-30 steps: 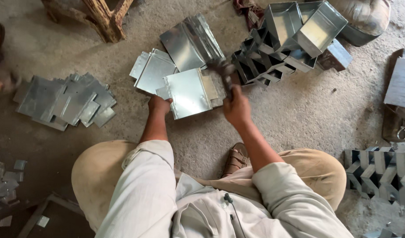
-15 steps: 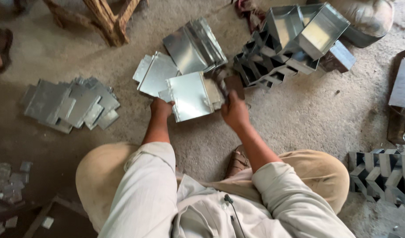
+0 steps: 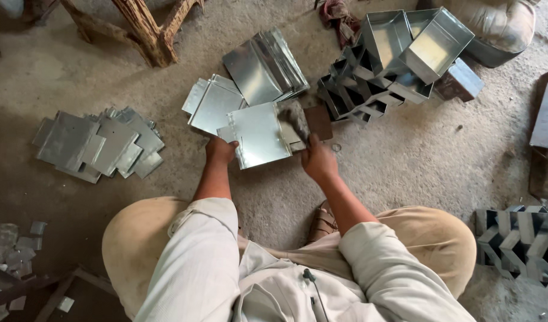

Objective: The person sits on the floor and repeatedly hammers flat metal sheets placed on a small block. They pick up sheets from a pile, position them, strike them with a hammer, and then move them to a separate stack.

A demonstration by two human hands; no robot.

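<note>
Sheet (image 3: 259, 134) at frame centre was pinched by left hand (image 3: 221, 149); right hand (image 3: 319, 161) gripped a block (image 3: 293, 118); folded trays (image 3: 426, 45) sat upper right, flat blanks (image 3: 98, 146) remained left.

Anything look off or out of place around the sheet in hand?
Nothing damaged. The folded shiny metal boxes are heaped askew, some tipped, and the flat grey metal sheets lie scattered loosely on the concrete floor.
</note>
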